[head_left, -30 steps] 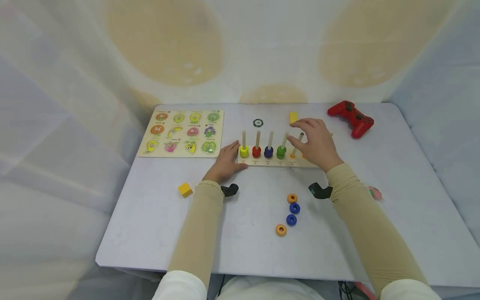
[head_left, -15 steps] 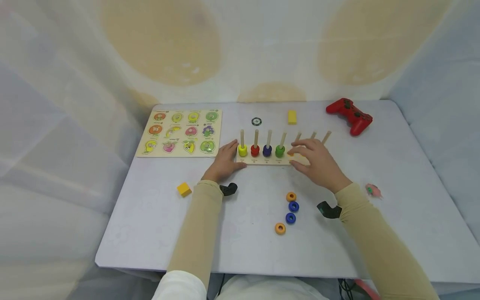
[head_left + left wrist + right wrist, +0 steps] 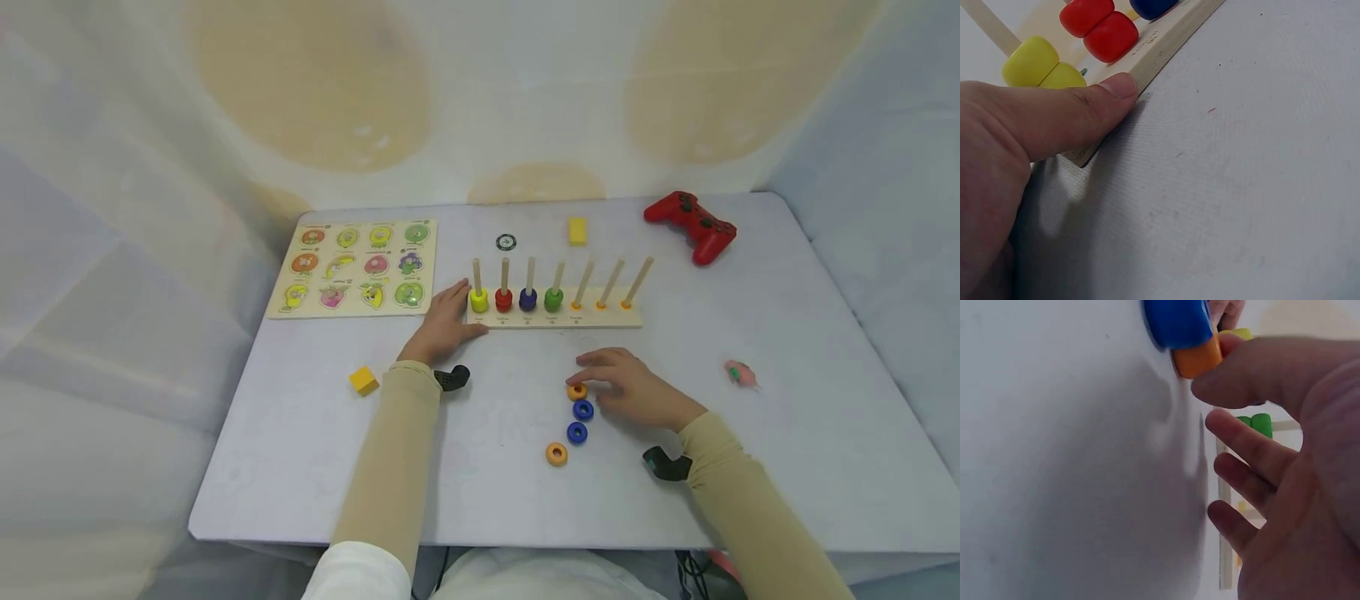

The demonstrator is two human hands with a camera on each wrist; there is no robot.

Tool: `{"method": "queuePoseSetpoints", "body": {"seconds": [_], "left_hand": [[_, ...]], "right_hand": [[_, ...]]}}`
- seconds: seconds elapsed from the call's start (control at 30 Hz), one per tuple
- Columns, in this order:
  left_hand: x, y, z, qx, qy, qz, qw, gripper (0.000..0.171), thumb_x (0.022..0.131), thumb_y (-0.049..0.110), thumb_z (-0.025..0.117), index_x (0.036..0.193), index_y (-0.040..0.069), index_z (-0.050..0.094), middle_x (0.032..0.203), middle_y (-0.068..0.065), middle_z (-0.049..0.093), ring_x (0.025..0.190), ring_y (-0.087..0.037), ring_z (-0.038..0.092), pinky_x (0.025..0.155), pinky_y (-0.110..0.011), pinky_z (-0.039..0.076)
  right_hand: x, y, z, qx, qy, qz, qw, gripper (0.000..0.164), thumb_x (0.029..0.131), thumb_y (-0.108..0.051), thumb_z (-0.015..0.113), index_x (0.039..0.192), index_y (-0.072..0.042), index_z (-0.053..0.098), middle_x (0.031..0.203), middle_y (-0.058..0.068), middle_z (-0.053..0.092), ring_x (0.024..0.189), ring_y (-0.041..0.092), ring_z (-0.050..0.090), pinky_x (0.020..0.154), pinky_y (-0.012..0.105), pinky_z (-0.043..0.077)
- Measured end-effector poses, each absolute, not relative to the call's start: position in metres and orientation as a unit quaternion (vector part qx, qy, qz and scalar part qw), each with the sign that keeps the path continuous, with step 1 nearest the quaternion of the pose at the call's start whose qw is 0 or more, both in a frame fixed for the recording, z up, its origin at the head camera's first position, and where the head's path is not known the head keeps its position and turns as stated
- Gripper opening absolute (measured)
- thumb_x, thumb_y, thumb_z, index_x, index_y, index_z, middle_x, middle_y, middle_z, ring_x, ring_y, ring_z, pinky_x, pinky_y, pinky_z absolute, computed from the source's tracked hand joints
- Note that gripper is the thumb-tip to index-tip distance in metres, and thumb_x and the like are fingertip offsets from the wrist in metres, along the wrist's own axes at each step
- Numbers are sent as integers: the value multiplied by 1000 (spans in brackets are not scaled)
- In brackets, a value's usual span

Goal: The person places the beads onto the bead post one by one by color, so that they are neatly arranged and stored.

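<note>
In the head view, a wooden peg board point(image 3: 555, 320) carries yellow rings point(image 3: 478, 301), red rings point(image 3: 503, 300), dark blue rings point(image 3: 527, 300) and green rings point(image 3: 552, 300) on its left pegs. The three right pegs have only orange at their bases. My left hand point(image 3: 441, 327) grips the board's left end, thumb along the front edge. My right hand point(image 3: 637, 387) reaches over the table to an orange ring point(image 3: 577, 392); a fingertip lies at its far side, the thumb slightly apart. Two blue rings point(image 3: 582, 410) and another orange ring point(image 3: 557, 454) lie nearer me.
A fruit puzzle board point(image 3: 352, 271) lies at the back left. Yellow blocks point(image 3: 363, 381) sit at left and back. Behind the pegs is a round black-and-white disc point(image 3: 506, 242). A red game controller point(image 3: 693, 227) and a small pink object point(image 3: 741, 373) are on the right.
My right hand has come away from the pegs, moving toward me to the loose orange ring. The left hand stays at the board's end, and the loose rings keep their places.
</note>
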State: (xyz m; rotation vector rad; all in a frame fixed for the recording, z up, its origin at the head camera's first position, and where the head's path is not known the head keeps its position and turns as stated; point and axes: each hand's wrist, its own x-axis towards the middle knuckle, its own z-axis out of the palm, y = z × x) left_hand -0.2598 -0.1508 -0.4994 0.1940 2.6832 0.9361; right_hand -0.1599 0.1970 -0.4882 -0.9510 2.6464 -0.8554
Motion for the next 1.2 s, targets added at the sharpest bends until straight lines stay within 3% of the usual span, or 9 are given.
{"method": "queuePoseSetpoints", "body": {"seconds": [0.2,0.4,0.67,0.87,1.2], "left_hand": [[-260,-152,-499,68,929,332,147,93,92,42,75,165,23,20,173,11,9,161,-20,5,132,-46,14],[-261,-152,-501,63,929,333,148,93,92,43,75,165,23,20,173,12,8,161,-20,5,132,-46,15],[-261,-151,-501,62,929,334,146,95,91,42,76,164,22,21,173,11,9,161,-20,5,132,-46,14],[-260,-152,-505,65,929,335,146,94,91,42,76,164,21,22,173,9,10,161,-22,6,132,-47,15],[-262,-153,-504,71,932,328,138,94,91,42,76,164,20,22,173,8,11,161,-22,7,132,-46,15]], "right_hand": [[-160,192,-494,-294,910,-278,85,30,88,-9,77,115,-22,72,140,12,60,135,38,48,116,61,39],[-168,188,-482,-257,920,-282,86,27,90,-15,77,115,-17,68,142,12,59,138,37,45,118,60,37],[-201,191,-432,-248,912,-315,-86,32,87,-10,80,116,-6,66,139,18,59,133,40,46,115,62,35],[-228,184,-402,-193,917,-313,-156,32,89,-11,79,116,-1,66,138,21,60,134,42,43,117,60,33],[-242,174,-390,-138,943,-277,-120,33,93,-16,74,122,-1,65,140,22,58,136,42,40,119,58,29]]}}
